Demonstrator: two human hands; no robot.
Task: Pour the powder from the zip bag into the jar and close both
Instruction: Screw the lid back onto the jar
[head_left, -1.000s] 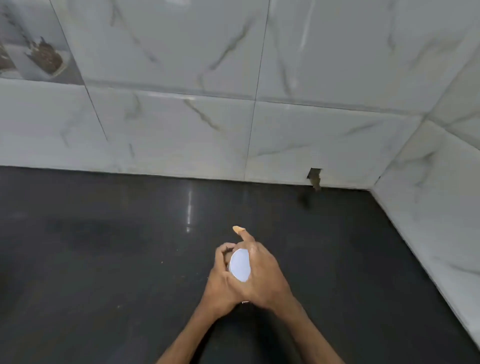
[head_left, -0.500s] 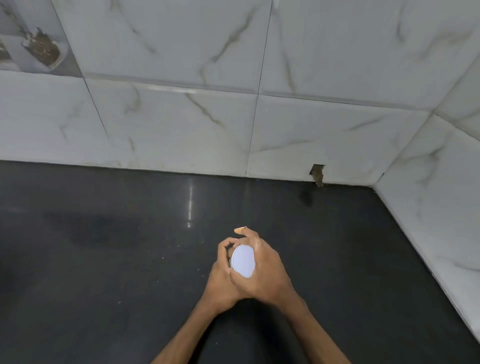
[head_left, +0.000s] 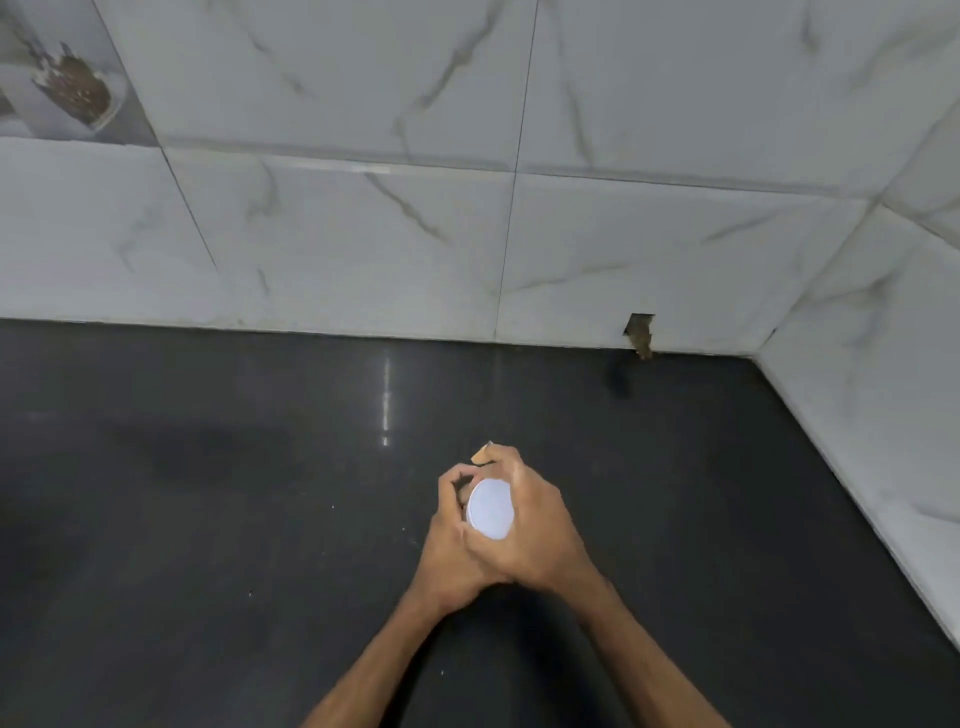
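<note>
Left hand (head_left: 451, 540): curled shut around the body of the jar (head_left: 464, 506), fingers wrapped on its far and left side. Only a sliver of the jar shows between the fingers; contents not visible. Judgement: this hand serves as the anchor, holding the body steady so it cannot turn.

Between the two hands: one round white lid (head_left: 491, 508), flat face toward the camera, sitting on the jar mouth. Whether it is fully seated cannot be told from this angle.

Right hand (head_left: 535, 535): closed over the lid's right rim, palm pressed against the left hand below. Judgement: grip suits twisting or pressing the lid home, so the step in hand looks like closing the jar. A small tan scrap (head_left: 480, 454) sticks up at the far fingertips of this hand; too small to identify.

Both hands are held low over the dark tabletop (head_left: 208, 519), near the person and well apart from the tiled wall (head_left: 363, 234) beyond.

Zip bag: not in view anywhere; its state cannot be checked.

Count: hands 2, jar 1, lid 1, tan scrap 1, zip bags seen 0. A few pale specks lie on the tabletop left of and below the hands.
</note>
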